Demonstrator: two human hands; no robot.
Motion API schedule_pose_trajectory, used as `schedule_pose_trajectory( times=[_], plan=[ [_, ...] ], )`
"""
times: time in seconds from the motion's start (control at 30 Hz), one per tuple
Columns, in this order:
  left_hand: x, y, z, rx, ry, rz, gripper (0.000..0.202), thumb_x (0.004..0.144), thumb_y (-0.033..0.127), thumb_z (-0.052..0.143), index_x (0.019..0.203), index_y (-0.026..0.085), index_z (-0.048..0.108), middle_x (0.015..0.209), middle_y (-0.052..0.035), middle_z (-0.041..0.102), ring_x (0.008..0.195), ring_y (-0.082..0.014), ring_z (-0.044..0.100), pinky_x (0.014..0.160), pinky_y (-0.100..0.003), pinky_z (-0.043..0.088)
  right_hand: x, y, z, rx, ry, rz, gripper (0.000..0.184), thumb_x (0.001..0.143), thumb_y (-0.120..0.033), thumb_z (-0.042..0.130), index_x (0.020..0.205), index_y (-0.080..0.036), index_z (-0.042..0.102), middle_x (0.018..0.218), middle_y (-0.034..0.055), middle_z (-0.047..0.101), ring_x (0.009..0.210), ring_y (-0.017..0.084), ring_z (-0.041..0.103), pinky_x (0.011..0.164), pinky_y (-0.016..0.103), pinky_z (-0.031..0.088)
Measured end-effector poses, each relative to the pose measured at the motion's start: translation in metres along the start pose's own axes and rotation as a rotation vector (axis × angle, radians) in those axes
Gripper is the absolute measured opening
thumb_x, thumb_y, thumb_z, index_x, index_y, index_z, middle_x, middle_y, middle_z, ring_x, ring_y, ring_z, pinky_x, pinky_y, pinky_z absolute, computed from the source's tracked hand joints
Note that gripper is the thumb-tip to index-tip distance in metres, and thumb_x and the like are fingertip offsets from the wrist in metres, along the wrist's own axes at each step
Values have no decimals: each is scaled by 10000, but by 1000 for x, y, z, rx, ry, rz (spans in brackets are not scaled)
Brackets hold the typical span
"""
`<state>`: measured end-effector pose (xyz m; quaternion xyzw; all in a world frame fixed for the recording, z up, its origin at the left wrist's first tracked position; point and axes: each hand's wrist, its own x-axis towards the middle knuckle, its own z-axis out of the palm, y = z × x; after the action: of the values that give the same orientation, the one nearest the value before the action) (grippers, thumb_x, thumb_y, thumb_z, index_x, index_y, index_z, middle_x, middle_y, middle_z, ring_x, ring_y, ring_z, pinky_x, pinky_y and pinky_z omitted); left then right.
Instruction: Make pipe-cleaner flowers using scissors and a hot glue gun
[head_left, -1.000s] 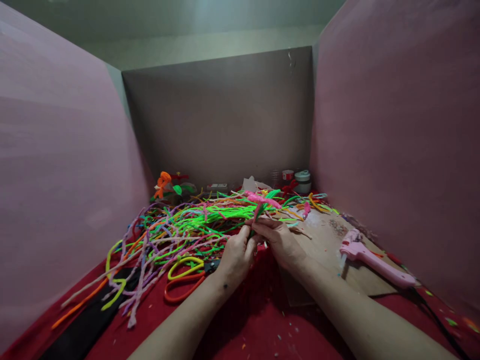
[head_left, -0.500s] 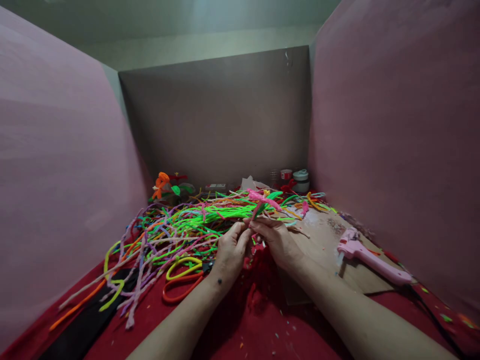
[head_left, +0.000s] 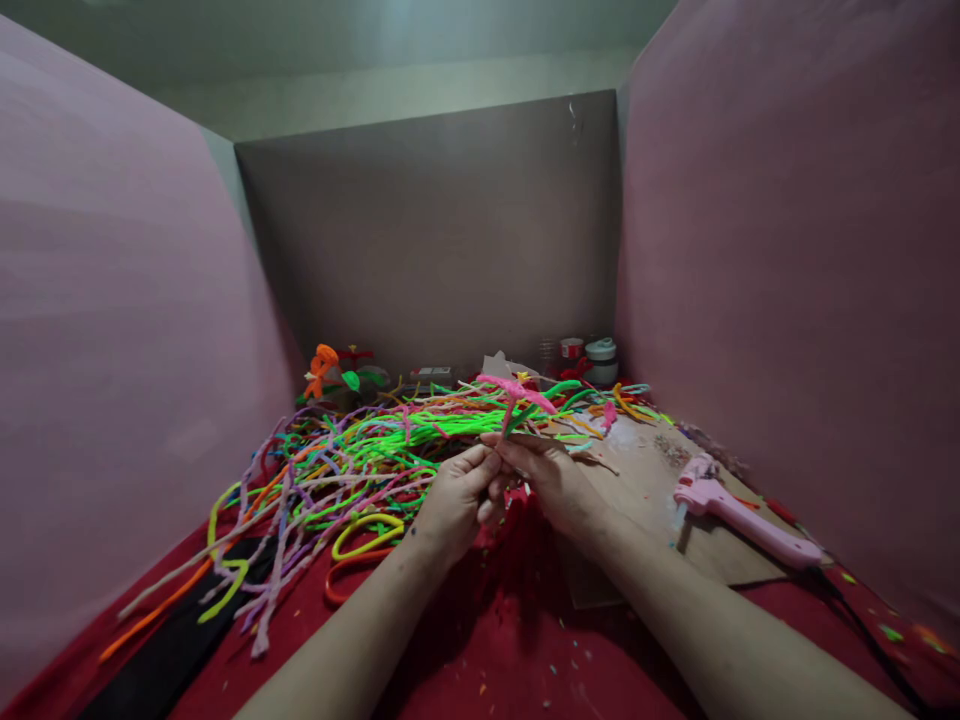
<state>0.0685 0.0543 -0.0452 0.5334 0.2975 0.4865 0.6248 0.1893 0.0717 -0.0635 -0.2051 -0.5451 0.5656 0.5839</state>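
Lower stem of flower (head_left: 519, 391), hidden btwn L hand (head_left: 456, 496) & R hand (head_left: 553, 482); blades of scissors (head_left: 366, 550), behind L arm (head_left: 349, 625); cord (head_left: 862, 623), cut by btm edge; label on rear box (head_left: 433, 374), too small to read.

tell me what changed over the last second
The left hand has shifted left, now hiding the joint of the scissors. With the right hand, it keeps pinching the pink flower, which has turned slightly. Glue gun and pipe cleaners stayed put.
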Motion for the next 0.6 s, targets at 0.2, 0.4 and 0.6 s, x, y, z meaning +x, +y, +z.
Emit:
schedule_pose_trajectory(
  times=[0.2,0.4,0.6],
  plan=[
    [-1,2,-5,-224,-160,-124,191,800,311,583,746,142,512,474,96,409,278,15,177,301,-120,221,-1,-13,-2,6,-13,20,220,729,-349,649,851,-182,724,671,0,625,658,132,530,664,278,400],
    [-2,1,-4,-340,-234,-145,98,832,225,531,777,145,521,466,94,400,281,8,116,279,-107,220,1,-9,-7,74,-91,40,234,743,-348,646,905,-195,715,603,-21,580,575,100,477,621,259,359],
    [-2,3,-6,-337,-189,-124,76,826,197,531,781,136,531,476,91,406,285,11,125,285,-100,235,2,-17,-10,95,-165,29,129,712,-262,661,795,-176,710,641,-9,596,604,109,479,613,254,353]
  ],
)
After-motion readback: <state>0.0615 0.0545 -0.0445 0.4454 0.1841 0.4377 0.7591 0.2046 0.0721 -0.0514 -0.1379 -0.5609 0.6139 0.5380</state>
